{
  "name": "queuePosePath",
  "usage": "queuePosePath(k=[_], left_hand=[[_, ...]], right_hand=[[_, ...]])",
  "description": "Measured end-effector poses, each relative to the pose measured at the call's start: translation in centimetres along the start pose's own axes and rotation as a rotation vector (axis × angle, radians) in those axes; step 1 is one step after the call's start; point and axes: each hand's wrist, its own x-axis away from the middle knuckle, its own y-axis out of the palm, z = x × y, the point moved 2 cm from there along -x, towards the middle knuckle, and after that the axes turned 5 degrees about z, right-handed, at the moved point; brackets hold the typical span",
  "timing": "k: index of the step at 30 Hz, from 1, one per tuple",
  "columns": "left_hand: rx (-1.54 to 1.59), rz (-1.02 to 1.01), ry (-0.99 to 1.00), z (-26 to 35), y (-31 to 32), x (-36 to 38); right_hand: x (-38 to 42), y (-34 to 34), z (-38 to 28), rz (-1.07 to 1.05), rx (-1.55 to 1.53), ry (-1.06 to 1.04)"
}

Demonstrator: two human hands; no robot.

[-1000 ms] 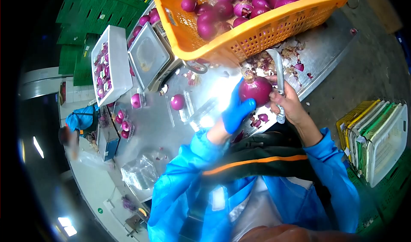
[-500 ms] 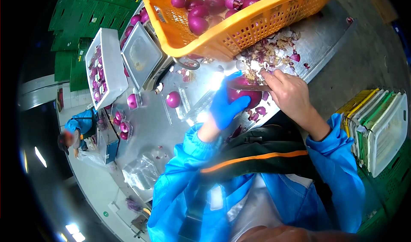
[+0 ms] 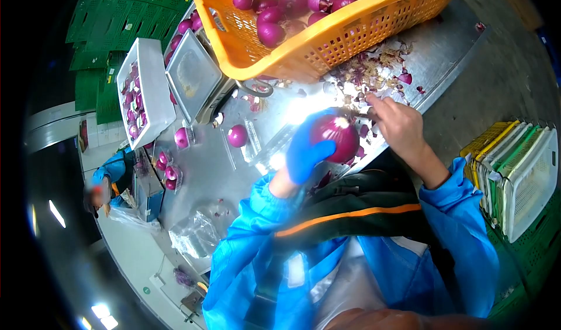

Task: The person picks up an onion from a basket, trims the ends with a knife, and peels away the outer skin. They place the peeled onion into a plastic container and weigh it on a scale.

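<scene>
My left hand (image 3: pixel 305 149), in a blue glove, is wrapped round a large red onion (image 3: pixel 342 138) with a pale cut spot on its upper side. Just to the right, my bare right hand (image 3: pixel 397 120) grips a knife (image 3: pixel 357 114), whose blade points left along the onion's top edge and is partly hidden. Beneath and beyond both hands, loose onion skins and trimmings (image 3: pixel 368 70) lie scattered on the metal table (image 3: pixel 201 181). A single red onion (image 3: pixel 237 135) sits in a clear plastic tray (image 3: pixel 252 140) left of my gloved hand.
An orange basket (image 3: pixel 327 52) of red onions stands at the back. A scale (image 3: pixel 193 76) and a white crate (image 3: pixel 155 90) of onions are to its left. Wrapped onions (image 3: pixel 169 172) and clear plastic bags (image 3: pixel 194 235) lie further left. Another person (image 3: pixel 111 175) works beyond. Stacked crates (image 3: pixel 514 172) stand at right.
The onion has turned in my left hand, so a pale cut spot now shows. My right hand and the knife have drawn slightly back from over the onion to its top right edge.
</scene>
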Motion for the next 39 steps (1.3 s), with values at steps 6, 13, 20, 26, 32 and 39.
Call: queuePosePath(k=[6, 13, 20, 26, 32, 39], left_hand=[[-0.077, 0.061, 0.103, 0.8, -1.2, -1.3], [0.399, -0.041, -0.186, -1.2, -0.5, -0.9], [0.6, -0.277, -0.292, -1.5, -0.1, -1.0], [0.415, -0.192, -0.162, 0.1, 0.0, -0.9], [-0.175, -0.082, 0.033, 0.6, -0.3, -1.9], [-0.502, 0.083, 0.214, -1.2, -1.5, -2.0]], right_hand=[[-0.7, -0.8, -1.2, 0.005, -0.071, 0.106], [-2.0, -0.8, -2.7, -0.003, -0.131, -0.077], [-1.8, 0.2, -2.6, -0.024, -0.225, -0.095], [-0.5, 1.5, -0.1, -0.003, -0.29, 0.168], [-1.8, 0.8, -0.9, -0.367, -1.031, 0.715], [-3.0, -0.5, -2.5, -0.358, -1.097, 0.563]])
